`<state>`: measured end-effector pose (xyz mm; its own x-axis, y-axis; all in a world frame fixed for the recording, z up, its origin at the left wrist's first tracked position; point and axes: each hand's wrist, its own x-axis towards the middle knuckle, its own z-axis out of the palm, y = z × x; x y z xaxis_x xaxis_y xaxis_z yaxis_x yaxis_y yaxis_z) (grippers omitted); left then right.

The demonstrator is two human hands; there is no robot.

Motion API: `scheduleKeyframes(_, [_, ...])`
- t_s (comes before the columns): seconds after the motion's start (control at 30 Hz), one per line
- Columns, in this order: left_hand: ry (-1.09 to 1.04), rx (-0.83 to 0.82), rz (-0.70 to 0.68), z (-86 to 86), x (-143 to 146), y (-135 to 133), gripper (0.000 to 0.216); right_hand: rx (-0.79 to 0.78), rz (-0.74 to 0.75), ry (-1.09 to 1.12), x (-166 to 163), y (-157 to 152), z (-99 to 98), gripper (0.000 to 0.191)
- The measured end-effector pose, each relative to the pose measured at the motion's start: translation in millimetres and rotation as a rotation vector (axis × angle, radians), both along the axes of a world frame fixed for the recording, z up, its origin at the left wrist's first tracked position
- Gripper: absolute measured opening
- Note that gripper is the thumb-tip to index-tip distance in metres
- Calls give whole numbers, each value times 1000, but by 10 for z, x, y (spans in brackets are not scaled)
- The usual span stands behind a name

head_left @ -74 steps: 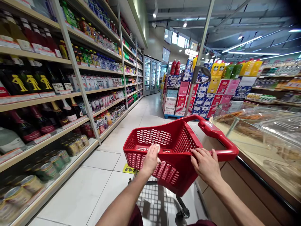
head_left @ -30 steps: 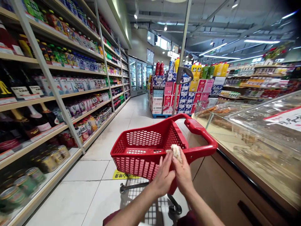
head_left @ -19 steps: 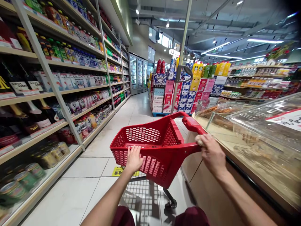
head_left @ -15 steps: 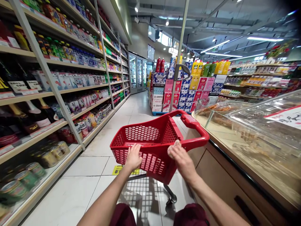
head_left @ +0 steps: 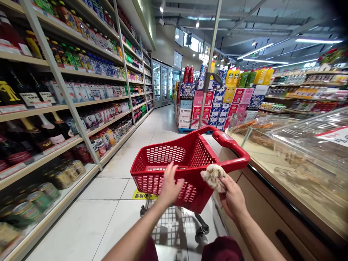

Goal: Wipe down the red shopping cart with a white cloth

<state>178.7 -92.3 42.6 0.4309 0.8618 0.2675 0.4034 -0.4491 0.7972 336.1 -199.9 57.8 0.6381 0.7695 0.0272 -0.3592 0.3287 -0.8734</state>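
Observation:
A red plastic shopping cart (head_left: 163, 159) stands in the aisle right in front of me, its basket empty and its red handle (head_left: 231, 146) at the right. My left hand (head_left: 170, 185) hovers at the basket's near rim, fingers spread and holding nothing. My right hand (head_left: 231, 195) is just right of the basket, below the handle, fingers closed on a crumpled whitish cloth (head_left: 213, 176).
Shelves of bottles, cans and cartons (head_left: 67, 105) line the left. A counter with clear food covers (head_left: 296, 152) runs along the right, close to the cart. Stacked boxes with drink bottles (head_left: 212, 105) stand ahead. A steel pole (head_left: 210, 69) rises behind the cart. White floor tiles (head_left: 152, 141) lead ahead.
My right hand came off the cart's rim and turned up, showing the cloth. My left hand lifted from the near rim and shifted right. The cart sits slightly to the right.

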Motion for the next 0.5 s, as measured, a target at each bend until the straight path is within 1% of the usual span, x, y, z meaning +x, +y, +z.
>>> scheduleKeyframes(0.07, [-301, -239, -257, 54, 178, -274, 60, -1, 81, 86, -176, -30, 50, 32])
scheduleKeyframes(0.1, [-422, -356, -339, 63, 261, -393, 57, -6, 98, 112, -221, -42, 76, 32])
scheduleKeyframes(0.13, [-526, -478, -391, 61, 334, -492, 53, -12, 96, 137, -243, -52, 95, 31])
scheduleKeyframes(0.23, [-733, -771, -414, 31, 452, -653, 41, -21, 17, 261, -235, -70, 108, 23])
scheduleKeyframes(0.3, [-823, -885, -408, 19, 450, -660, 43, -6, 32, 355, -221, -85, 96, 16])
scheduleKeyframes(0.37, [-836, -888, -361, 23, 412, -620, 45, 16, 102, 406, -222, -102, 87, 15])
scheduleKeyframes(0.43, [-755, -800, -290, 38, 365, -571, 41, 31, 139, 405, -232, -108, 80, 17])
scheduleKeyframes(0.47, [-690, -733, -256, 49, 344, -556, 36, 29, 125, 386, -235, -103, 73, 20])
scheduleKeyframes(0.5, [-619, -651, -219, 61, 326, -554, 31, 23, 72, 354, -234, -92, 61, 23])
